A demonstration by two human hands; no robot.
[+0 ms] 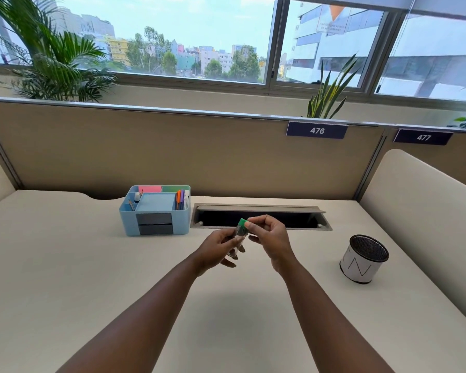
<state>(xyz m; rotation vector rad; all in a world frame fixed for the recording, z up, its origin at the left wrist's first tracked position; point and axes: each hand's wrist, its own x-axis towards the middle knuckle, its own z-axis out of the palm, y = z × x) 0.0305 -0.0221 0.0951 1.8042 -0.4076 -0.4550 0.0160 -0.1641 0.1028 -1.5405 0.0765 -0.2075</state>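
Above the tabletop [78,278], the left grip [219,249] holds a clear vial [238,236] at a tilt, while the right grip [271,238] pinches its green cap [243,222] — both off the surface. A blue organiser [156,224] stands just left of an open cable hatch [258,220]; a mesh cup [365,261] — well apart — sits to the right.

The person's left forearm [145,310] and right forearm [328,310] are bare along their whole visible length, from the near edge of the desk [65,265] to the wrists. The left hand [218,249] and right hand [269,238] are bare too, and the fingernails look short.
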